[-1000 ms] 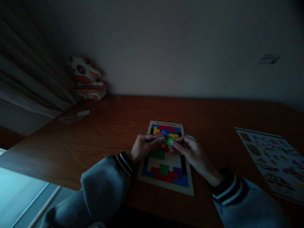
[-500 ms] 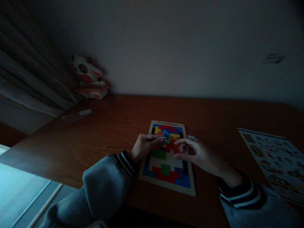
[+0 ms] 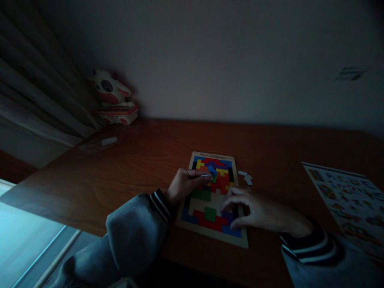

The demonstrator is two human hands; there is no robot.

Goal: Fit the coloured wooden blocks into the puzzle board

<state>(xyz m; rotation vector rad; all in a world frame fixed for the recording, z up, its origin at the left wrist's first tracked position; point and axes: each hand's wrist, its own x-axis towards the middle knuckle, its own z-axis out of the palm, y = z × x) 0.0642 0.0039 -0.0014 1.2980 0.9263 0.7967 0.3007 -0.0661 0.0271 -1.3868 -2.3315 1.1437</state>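
Across the left edge of the rectangular pale wooden puzzle board (image 3: 216, 202), we held our bare left hand (image 3: 183, 184), its grip clamped on a thin, pale-edged flat piece (image 3: 206, 175). A slanted blue flat piece (image 3: 213, 170) and a small green flat piece (image 3: 215, 178) showed at its fingertips; we could not tell whether it pinched those too. Our bare right hand (image 3: 250, 207) curved over the board's near right part, thumb and fingers apart. We had the board flat on the brown wooden tabletop (image 3: 150, 160), coloured flat blocks (image 3: 201, 195) filling much of it. Just right of the board we saw small white pieces (image 3: 247, 179); well to its right lay a white printed sheet (image 3: 345, 204). Beyond the board, far left, sat a white-and-red cow-shaped toy (image 3: 112, 96).
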